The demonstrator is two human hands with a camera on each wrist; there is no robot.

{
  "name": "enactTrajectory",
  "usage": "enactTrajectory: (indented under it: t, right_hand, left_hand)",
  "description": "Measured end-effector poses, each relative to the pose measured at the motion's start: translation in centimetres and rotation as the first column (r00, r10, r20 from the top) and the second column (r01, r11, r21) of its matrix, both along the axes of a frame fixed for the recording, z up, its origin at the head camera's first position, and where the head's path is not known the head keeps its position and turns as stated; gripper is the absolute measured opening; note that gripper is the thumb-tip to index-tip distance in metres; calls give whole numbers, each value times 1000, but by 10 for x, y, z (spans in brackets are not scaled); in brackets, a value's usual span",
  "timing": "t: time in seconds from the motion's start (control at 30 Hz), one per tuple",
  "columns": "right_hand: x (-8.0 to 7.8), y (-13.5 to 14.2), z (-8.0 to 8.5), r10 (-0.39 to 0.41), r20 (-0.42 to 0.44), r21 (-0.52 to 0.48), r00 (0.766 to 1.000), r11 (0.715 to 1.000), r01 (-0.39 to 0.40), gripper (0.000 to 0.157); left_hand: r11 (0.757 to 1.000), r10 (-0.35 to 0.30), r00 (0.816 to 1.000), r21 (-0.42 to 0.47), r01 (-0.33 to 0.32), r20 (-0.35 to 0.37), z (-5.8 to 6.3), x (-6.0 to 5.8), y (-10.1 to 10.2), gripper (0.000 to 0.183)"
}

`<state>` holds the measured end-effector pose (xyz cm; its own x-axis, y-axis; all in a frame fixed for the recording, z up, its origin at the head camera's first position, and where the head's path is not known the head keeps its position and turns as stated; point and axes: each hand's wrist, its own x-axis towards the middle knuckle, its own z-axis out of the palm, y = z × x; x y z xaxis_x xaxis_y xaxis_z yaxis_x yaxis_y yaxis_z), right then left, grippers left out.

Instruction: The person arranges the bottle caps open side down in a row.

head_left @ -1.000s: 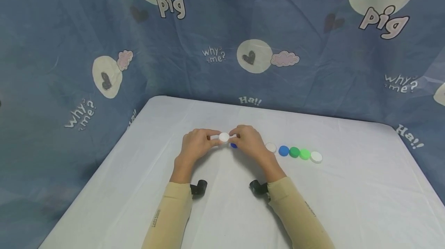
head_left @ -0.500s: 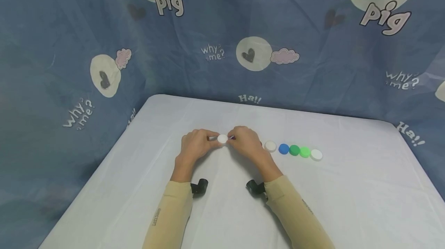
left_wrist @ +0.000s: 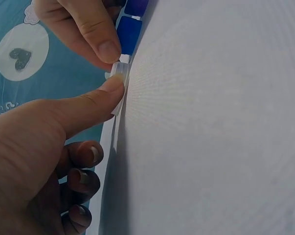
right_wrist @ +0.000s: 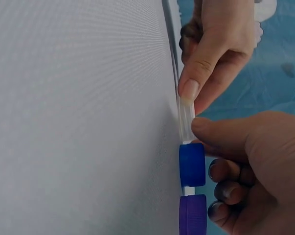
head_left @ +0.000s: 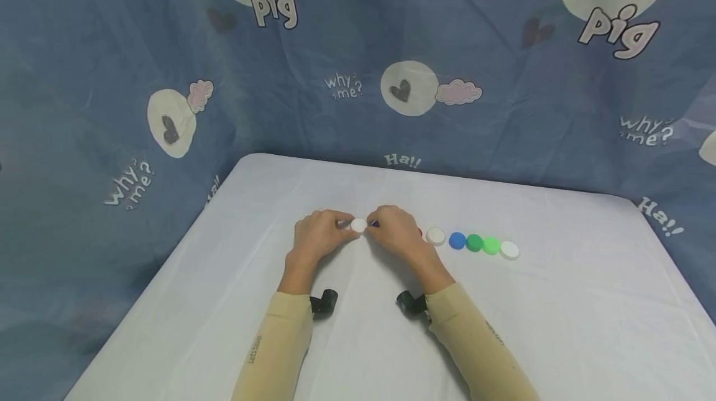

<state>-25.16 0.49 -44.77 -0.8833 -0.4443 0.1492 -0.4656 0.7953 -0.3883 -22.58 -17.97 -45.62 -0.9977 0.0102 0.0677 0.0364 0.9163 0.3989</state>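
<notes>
A white bottle cap (head_left: 358,225) lies between my hands, low at the tabletop. My left hand (head_left: 319,236) pinches its left side between thumb and index finger. At the other side, my right hand (head_left: 397,233) pinches the cap's right edge. In the right wrist view a blue bottle cap (right_wrist: 192,165) stands right beside the white one, under my right hand, followed by a purple cap (right_wrist: 193,215). From the head, my right hand hides most of these two. The edge of a red cap (head_left: 420,233) peeks out past the right hand.
Rightward the row runs on with a white cap (head_left: 436,236), a blue cap (head_left: 457,240), a dark green cap (head_left: 475,242), a light green cap (head_left: 491,245) and another white cap (head_left: 509,250). A white cloth covers the table (head_left: 358,339); a blue printed curtain (head_left: 358,28) hangs behind it.
The white cap has come down slightly toward the table, held by both hands. My right hand has shifted a little left, uncovering the red cap's edge. The other visible caps stay put.
</notes>
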Motion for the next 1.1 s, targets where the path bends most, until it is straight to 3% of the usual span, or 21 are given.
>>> enactTrajectory:
  t: [0.57, 0.83, 1.1]
  right_hand:
    - [1, 6, 3, -52, 12, -32, 999, 998, 52, 26]
    - [2, 13, 8, -85, -63, -25, 994, 996, 83, 27]
    - [5, 21, 8, -79, -146, -49, 986, 996, 73, 28]
  left_hand:
    - [999, -1, 999, -42, 3, 33, 4, -1, 2, 48]
    - [999, 1, 999, -40, 1, 38, 7, 2, -1, 40]
    - [999, 20, 997, -23, -22, -75, 9, 2, -1, 30]
